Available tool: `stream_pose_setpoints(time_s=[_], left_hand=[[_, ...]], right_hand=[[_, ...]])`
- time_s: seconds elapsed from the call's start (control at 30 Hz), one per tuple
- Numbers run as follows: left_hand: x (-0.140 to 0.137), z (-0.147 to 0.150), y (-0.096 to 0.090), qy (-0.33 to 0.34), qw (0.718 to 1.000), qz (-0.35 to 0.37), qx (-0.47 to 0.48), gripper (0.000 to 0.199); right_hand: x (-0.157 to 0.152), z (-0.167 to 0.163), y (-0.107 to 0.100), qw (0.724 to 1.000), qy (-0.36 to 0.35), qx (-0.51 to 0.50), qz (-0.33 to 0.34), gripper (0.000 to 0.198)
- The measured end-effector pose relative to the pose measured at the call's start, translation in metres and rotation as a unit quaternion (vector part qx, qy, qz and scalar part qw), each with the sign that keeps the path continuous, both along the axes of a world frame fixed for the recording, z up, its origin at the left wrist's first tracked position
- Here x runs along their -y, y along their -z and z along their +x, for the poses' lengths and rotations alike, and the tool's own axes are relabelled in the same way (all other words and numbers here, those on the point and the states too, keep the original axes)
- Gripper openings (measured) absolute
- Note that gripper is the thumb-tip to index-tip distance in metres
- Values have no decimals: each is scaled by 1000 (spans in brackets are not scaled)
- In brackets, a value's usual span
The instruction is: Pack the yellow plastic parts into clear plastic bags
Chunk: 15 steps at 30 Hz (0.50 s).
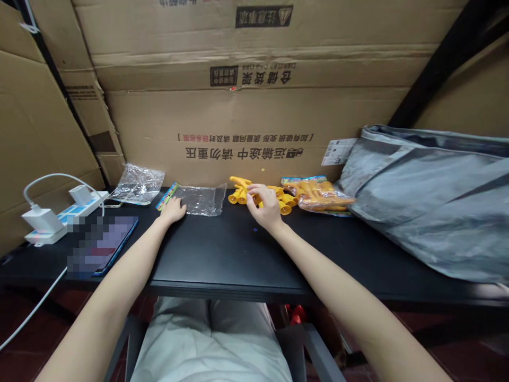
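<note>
My left hand [173, 210] rests at the left end of a clear plastic bag [201, 199] with a colourful printed header, its fingers closed on that end. The bag lies flat on the black table. My right hand [265, 206] pinches a yellow-orange plastic piece [239, 181], which looks branched or finger-like, between thumb and fingers. Under and beside this hand lies a pile of similar yellow-orange pieces [286, 201] with hollow, cone-like round ends; the hand hides part of the pile.
A filled bag of orange pieces [318, 195] lies right of the pile, by a large grey bag [429, 201]. Another clear plastic bag [139, 184], a power strip [66, 215] with chargers and a phone [105, 246] are at left. Cardboard [254, 114] stands behind the table [222, 254].
</note>
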State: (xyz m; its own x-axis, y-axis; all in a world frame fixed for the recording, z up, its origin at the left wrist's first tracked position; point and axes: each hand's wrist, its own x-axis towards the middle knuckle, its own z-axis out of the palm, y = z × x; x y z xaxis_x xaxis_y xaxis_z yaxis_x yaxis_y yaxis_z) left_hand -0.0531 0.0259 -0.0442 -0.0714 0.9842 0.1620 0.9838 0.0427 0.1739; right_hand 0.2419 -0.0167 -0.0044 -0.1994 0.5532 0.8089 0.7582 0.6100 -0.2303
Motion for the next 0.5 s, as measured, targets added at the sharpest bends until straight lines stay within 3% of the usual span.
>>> stream_pose_setpoints(time_s=[0.13, 0.27, 0.5], left_hand=[[-2, -1, 1, 3, 1000, 0, -8, 47], [-3, -3, 3, 4, 1000, 5, -12, 46], [-1, -6, -2, 2, 1000, -13, -12, 43]], right_hand=[[-1, -10, 10, 995, -97, -10, -7, 20], [-3, -18, 18, 982, -178, 6, -57, 18], [-20, -2, 26, 973, -164, 21, -160, 22]])
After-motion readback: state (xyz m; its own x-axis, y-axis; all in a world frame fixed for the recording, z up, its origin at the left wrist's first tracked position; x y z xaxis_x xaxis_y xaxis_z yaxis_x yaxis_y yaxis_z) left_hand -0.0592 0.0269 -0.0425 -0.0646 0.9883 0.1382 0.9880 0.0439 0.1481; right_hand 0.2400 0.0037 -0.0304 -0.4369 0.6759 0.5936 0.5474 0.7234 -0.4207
